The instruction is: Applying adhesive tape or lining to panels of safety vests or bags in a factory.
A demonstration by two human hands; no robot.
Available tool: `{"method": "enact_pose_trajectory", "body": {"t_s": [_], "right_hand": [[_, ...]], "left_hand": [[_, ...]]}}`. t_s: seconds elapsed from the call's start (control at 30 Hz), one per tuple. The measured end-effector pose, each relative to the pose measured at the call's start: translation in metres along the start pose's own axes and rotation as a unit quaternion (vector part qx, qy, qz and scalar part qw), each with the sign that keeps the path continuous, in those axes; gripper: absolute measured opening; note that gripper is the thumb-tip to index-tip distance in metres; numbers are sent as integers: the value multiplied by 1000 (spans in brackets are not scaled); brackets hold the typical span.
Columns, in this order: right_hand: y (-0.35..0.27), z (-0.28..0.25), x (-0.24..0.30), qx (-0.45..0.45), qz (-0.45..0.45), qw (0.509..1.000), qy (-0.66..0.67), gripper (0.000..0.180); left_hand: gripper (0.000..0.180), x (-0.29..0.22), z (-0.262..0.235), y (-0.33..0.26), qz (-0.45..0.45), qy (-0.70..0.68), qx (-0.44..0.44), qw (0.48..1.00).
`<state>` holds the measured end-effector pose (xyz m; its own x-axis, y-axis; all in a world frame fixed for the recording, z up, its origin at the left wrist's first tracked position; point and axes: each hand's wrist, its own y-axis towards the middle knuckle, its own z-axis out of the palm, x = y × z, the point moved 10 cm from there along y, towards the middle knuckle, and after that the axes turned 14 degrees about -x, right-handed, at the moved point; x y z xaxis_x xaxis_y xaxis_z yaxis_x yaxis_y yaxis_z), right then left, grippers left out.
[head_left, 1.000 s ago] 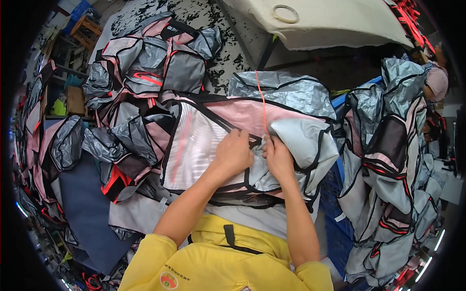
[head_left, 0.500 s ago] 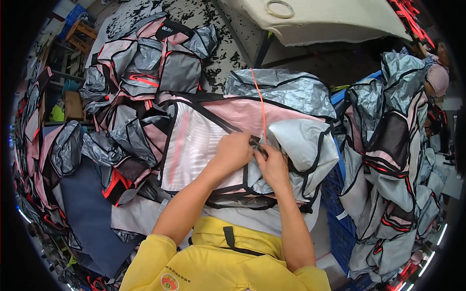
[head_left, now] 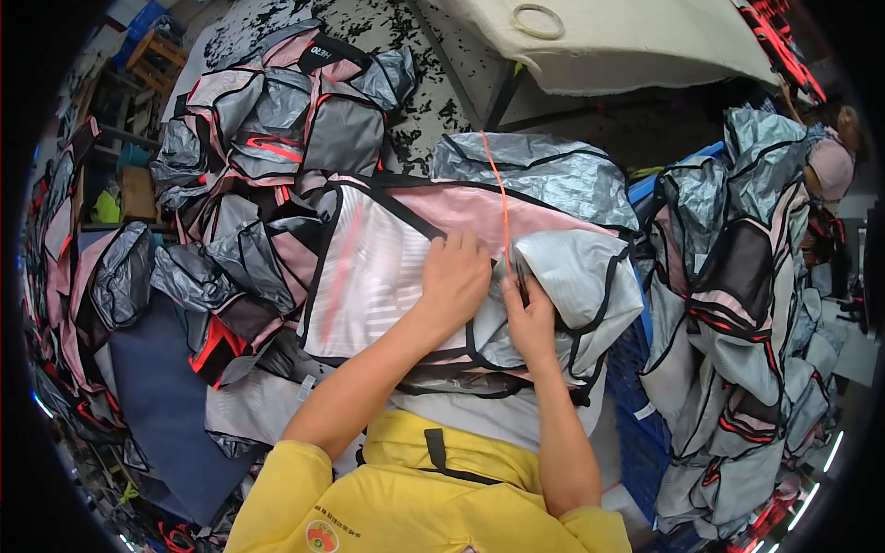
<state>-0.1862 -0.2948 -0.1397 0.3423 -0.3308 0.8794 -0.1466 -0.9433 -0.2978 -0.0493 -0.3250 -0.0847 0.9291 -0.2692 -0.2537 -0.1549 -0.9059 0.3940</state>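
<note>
Before me lies a sewn bag piece (head_left: 378, 286), with a pale striped mesh panel, pink cloth, silver lining and black edge binding. My left hand (head_left: 456, 276) is closed on the black binding at the middle of this piece, its fingertips curled over the edge. My right hand (head_left: 531, 323) grips small dark snips (head_left: 522, 282), which point away from me, just right of the left hand. An orange cord (head_left: 500, 198) comes down from above to the right hand; its lower end is hidden there. The binding under my left fingers is partly covered.
Several pink, grey and silver bag pieces (head_left: 277, 120) are heaped at the far left. More hang over a blue crate (head_left: 641, 442) at the right. A cream cloth-covered table (head_left: 627, 46) with a ring-shaped tape roll (head_left: 537, 20) stands at the back. Black scraps litter the floor.
My hands have moved apart: the left slightly up the binding, the right to the right and a little down with the snips, which now show more plainly.
</note>
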Motion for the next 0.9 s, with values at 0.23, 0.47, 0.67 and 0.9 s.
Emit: {"method": "enact_pose_trajectory", "body": {"t_s": [0.23,0.47,0.67,0.9], "right_hand": [[7,-11,81,-65,-163,980,-89,31],[-3,-36,73,-67,-256,935,-238,27],[-58,-66,68,-96,-319,898,-288,21],[-75,-59,107,-31,-182,951,-247,34]], "left_hand": [[13,10,-21,2,-54,-27,-25,998],[22,34,-36,-1,-69,-302,126,942],[23,32,10,-61,-311,-629,291,650],[31,32,23,-68,-310,-627,326,637]]}}
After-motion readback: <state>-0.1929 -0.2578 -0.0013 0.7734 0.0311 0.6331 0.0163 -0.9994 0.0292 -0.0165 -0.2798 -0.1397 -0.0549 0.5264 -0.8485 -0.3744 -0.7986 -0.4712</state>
